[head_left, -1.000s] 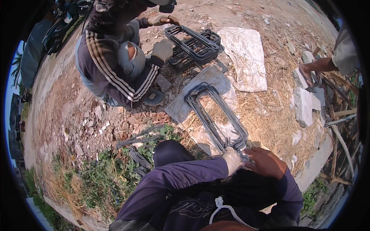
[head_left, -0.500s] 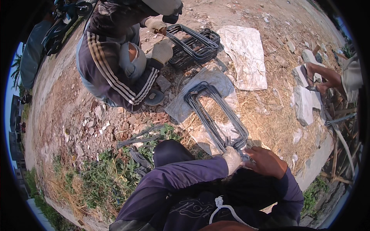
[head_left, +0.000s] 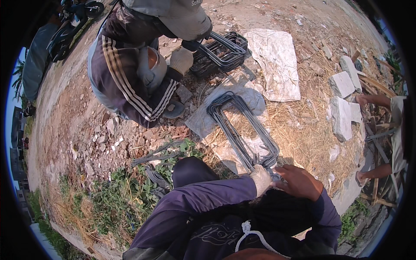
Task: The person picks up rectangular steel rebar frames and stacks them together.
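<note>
A bundle of bent rebar stirrups (head_left: 228,120), long rectangles of grey steel rod, lies in front of me with its near end at my hands. My left hand (head_left: 261,179), in a pale knit glove, is closed round that near end. Bare and curled, my right hand (head_left: 300,181) is beside it at the near right corner, thumb and fingers pinched together. What lies between those fingers is hidden. Under the far end of the bundle is a grey sheet (head_left: 200,122).
A crouching co-worker (head_left: 130,82) at far left bends over a second stirrup stack (head_left: 236,43). A white sack (head_left: 277,65) lies beyond. Concrete blocks (head_left: 341,117) and another person's legs (head_left: 376,172) are at right. Thin rods (head_left: 158,156) lie by weeds (head_left: 125,197).
My hands and the near bundle stay put. The co-worker has leaned forward and right, the head now covering one hand. At right, the other person's legs have shifted nearer, one foot stepping off the blocks.
</note>
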A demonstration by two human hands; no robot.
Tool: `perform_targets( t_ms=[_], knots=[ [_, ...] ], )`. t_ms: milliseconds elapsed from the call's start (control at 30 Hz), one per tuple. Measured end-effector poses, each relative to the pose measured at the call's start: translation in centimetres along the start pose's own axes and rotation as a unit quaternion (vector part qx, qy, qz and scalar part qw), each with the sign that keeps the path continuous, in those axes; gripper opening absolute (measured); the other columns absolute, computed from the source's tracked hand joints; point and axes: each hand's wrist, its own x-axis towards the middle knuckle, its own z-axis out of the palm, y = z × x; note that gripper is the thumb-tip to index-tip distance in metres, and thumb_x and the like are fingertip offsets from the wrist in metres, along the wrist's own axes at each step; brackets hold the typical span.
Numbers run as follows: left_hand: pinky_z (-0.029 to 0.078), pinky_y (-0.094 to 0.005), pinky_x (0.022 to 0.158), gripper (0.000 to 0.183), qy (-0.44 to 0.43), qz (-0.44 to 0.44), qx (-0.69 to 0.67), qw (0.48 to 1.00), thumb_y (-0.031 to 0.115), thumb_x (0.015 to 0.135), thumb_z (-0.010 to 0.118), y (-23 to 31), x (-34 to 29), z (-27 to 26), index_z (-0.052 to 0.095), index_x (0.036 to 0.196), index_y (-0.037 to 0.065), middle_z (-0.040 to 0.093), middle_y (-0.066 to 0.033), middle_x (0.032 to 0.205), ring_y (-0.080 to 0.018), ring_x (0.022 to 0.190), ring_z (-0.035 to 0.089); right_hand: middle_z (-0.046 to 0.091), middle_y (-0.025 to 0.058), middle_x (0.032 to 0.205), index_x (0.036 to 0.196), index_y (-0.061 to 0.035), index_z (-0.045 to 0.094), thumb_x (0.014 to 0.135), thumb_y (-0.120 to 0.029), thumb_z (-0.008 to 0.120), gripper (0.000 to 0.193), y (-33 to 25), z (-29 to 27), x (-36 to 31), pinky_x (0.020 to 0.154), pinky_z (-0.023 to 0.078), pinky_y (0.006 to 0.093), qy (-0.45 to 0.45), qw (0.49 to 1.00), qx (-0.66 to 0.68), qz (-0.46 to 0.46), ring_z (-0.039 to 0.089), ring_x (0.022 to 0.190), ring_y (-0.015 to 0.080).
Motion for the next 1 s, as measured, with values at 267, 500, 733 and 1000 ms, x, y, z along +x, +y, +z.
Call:
perform_targets(
  t_ms=[267, 500, 733, 1000],
  knots=[
    [0.042, -0.0644, 0.086, 0.037, -0.100, -0.020, -0.036, 0.994, 0.037, 0.078, 0.071, 0.2, 0.7, -0.5, 0.076, 0.103, 0.010, 0.070, -0.0178, 0.101, -0.0406, 0.100, 0.067, 0.065, 0.0234, 0.116, 0.127, 0.0006, 0.059, 0.096, -0.039, 0.064, 0.050, 0.0, 0.1, -0.1, 0.094, 0.051, 0.0452, 0.006, 1.000, 0.000, 0.000, 0.063, 0.108, 0.0411],
    [0.043, -0.0638, 0.086, 0.037, -0.104, -0.027, -0.006, 0.994, 0.034, 0.082, 0.067, 0.4, 0.7, -0.7, 0.076, 0.105, 0.007, 0.071, -0.0178, 0.103, -0.0398, 0.100, 0.067, 0.065, 0.0231, 0.114, 0.128, -0.0016, 0.060, 0.094, -0.037, 0.065, 0.049, 0.3, 0.4, -0.1, 0.092, 0.053, 0.0458, 0.017, 1.000, -0.004, -0.005, 0.064, 0.106, 0.0410],
    [0.043, -0.0609, 0.087, 0.035, -0.106, -0.024, 0.055, 0.993, 0.032, 0.085, 0.063, 0.8, 0.1, -2.0, 0.075, 0.107, 0.007, 0.071, -0.0176, 0.104, -0.0383, 0.101, 0.067, 0.064, 0.0236, 0.116, 0.131, -0.0012, 0.059, 0.096, -0.042, 0.063, 0.054, 0.0, 0.2, -0.2, 0.094, 0.051, 0.0468, 0.000, 1.000, -0.004, 0.025, 0.063, 0.108, 0.0415],
    [0.044, -0.0573, 0.086, 0.036, -0.137, -0.026, 0.013, 0.990, 0.034, 0.083, 0.066, 0.5, 0.6, -2.5, 0.075, 0.107, 0.008, 0.071, -0.0147, 0.106, -0.0354, 0.102, 0.067, 0.065, 0.0215, 0.110, 0.129, -0.0035, 0.059, 0.095, -0.043, 0.064, 0.052, 0.0, -0.4, -0.2, 0.088, 0.052, 0.0469, -0.001, 1.000, 0.014, 0.005, 0.064, 0.103, 0.0416]
  ],
)
